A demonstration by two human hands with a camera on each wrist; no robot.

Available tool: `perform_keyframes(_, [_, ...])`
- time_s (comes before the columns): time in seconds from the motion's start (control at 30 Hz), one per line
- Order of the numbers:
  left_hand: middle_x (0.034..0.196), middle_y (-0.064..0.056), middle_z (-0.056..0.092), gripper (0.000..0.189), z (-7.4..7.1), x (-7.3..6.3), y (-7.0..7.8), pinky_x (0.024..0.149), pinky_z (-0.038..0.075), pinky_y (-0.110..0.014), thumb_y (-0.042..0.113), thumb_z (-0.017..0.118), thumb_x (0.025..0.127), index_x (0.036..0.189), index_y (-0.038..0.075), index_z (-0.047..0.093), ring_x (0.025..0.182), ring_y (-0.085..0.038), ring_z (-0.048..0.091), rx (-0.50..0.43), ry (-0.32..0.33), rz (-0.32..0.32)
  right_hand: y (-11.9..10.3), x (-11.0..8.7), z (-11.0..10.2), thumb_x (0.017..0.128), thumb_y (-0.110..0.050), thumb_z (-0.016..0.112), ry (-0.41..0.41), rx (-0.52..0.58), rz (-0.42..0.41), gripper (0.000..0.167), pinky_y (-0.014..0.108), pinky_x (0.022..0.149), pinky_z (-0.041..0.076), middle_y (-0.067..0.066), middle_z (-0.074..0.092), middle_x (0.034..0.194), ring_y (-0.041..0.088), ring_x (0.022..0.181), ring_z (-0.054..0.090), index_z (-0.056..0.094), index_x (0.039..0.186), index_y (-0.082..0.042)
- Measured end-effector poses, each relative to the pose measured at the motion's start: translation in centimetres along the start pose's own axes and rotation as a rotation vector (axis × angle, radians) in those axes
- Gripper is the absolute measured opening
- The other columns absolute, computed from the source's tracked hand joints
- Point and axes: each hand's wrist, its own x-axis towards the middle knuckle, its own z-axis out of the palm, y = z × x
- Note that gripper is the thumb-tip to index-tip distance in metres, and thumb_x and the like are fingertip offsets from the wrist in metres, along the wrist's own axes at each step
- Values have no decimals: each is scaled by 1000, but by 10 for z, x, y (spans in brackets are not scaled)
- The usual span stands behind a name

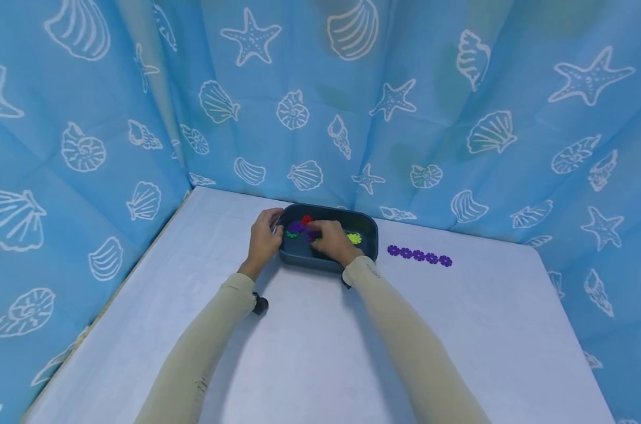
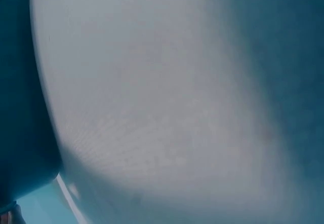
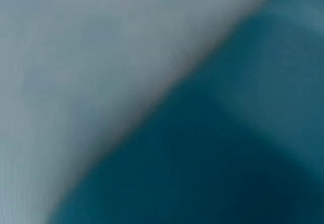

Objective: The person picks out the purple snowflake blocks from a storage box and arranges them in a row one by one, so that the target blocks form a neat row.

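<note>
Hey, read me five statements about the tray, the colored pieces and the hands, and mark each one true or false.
1. Five purple flower-shaped pieces lie in a row on the white table. True.
2. That row lies to the left of the dark tray. False: it lies to the tray's right.
3. The left hand is at the tray's left end. True.
4. The right hand rests on the purple row. False: it reaches into the tray.
5. A yellow-green piece lies inside the tray. True.
</note>
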Motion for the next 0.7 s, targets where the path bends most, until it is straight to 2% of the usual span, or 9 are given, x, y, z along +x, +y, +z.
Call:
perform_keyframes(0.33, [128,-15,55,38,1,2,0,106,42,-21,-11,58,89,126,-2,55,125,-23,54,14,4,-16,0,8,5,87,-5,72,-20,-67,-56,39,35,103,49,10,67,122,21,116,60,65,125,-1])
perform_keyframes(0.6, [127,-16,55,38,0,2,1,106,43,-23,-10,58,90,126,-3,55,124,-24,54,9,5,-16,-3,9,4,89,-11,71,-25,-169,-40,38,36,103,49,10,67,121,22,114,60,64,126,-2])
perform_keyframes(0.7, [127,-16,55,37,0,0,1,106,44,-24,-10,58,90,126,-3,56,124,-24,54,13,-3,-16,-2,8,6,89,-10,70,-28,-222,-62,34,36,101,50,10,68,116,23,108,60,67,122,-3])
